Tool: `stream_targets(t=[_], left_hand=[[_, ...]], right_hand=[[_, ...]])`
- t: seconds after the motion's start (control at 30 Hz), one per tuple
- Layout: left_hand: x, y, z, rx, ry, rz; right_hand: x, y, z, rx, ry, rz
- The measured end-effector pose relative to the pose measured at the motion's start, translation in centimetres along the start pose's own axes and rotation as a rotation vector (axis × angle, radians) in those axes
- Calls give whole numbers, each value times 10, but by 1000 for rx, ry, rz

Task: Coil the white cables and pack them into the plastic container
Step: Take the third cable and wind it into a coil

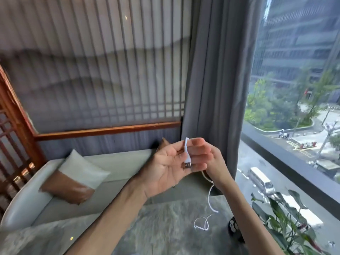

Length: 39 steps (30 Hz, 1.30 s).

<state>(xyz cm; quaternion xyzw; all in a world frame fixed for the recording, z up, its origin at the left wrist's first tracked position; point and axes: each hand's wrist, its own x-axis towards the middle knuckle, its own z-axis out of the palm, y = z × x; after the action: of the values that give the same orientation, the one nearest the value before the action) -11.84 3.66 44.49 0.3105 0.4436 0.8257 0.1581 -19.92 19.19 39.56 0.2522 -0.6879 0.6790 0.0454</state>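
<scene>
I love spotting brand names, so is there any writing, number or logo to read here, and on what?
No text here can be read.
On the USB plug of the white cable: no logo or lettering shows.
On the dark object at the table edge: a white marking, too blurred to read.
On the street outside, the yellow road markings and a red patch: too small to read.

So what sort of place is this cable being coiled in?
Probably a high-floor lounge or hotel-style sitting room: a cushioned sofa with a pillow, a slatted wooden screen behind it, and a grey curtain beside a big window looking down on a street and buildings.
</scene>
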Motion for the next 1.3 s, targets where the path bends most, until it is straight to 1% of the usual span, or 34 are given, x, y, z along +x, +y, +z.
stream_targets(t=[0.07,0.17,0.23,0.3,0.37,0.4,0.43,0.47,0.5,0.53,0.57,0.6,0.63,0.67,0.7,0.77,0.8,0.83,0.87,0.9,0.93,1.0,1.03,1.07,1.1,1.13,1.17,1.2,1.23,1.27,1.3], left_hand=[[6,9,5,-18,30,25],[15,15,7,-109,78,70],[21,18,7,-113,115,149],[33,23,2,57,242,250],[44,28,-7,349,458,320],[49,29,-10,483,547,338],[50,28,-13,589,601,347],[49,24,-15,688,621,341],[46,15,-18,800,605,315],[42,3,-19,909,556,277],[37,-10,-17,989,496,231],[32,-20,-11,983,446,197],[28,-28,-2,896,415,192],[25,-33,8,800,398,225],[22,-35,20,734,380,267],[19,-37,42,684,310,337],[18,-38,52,635,260,363],[18,-35,60,568,202,368],[20,-31,67,497,142,361],[24,-25,72,419,88,343],[28,-18,75,338,57,326],[41,-5,71,183,86,301],[48,1,63,159,148,299],[55,5,53,183,237,311],[60,9,40,246,345,332],[63,12,26,329,448,356],[62,13,12,425,532,363],[60,13,0,542,578,336],[56,9,-10,663,588,288],[51,0,-18,750,553,230],[45,-10,-22,776,503,176]], right_hand=[[0,-10,1,-39,11,-19],[-2,-19,4,-23,29,-7],[-8,-22,7,-6,-21,16],[-21,-23,15,4,-115,82],[-42,-22,21,-89,-225,120],[-54,-23,21,-191,-289,103],[-64,-26,19,-317,-351,61],[-72,-33,16,-446,-396,-2],[-77,-45,10,-560,-411,-80],[-78,-60,3,-657,-390,-172],[-75,-79,-5,-758,-330,-273],[-71,-98,-13,-879,-233,-375],[-66,-116,-22,-1005,-114,-471],[-61,-133,-30,-1089,-5,-559],[-56,-147,-38,-1108,79,-621],[-43,-164,-51,-1018,193,-653],[-35,-168,-55,-937,216,-640],[-25,-166,-57,-813,196,-590],[-15,-161,-57,-634,136,-514],[-8,-152,-53,-452,37,-410],[-4,-138,-47,-336,-25,-305],[-13,-96,-27,-246,-73,-104],[-25,-75,-17,-208,-115,-7],[-40,-57,-9,-187,-182,81],[-55,-45,-3,-186,-245,145],[-69,-37,-2,-213,-291,170],[-79,-34,-5,-267,-314,163],[-86,-37,-11,-348,-317,123],[-87,-45,-18,-467,-307,47],[-87,-59,-26,-614,-282,-61],[-83,-75,-33,-766,-211,-197]])
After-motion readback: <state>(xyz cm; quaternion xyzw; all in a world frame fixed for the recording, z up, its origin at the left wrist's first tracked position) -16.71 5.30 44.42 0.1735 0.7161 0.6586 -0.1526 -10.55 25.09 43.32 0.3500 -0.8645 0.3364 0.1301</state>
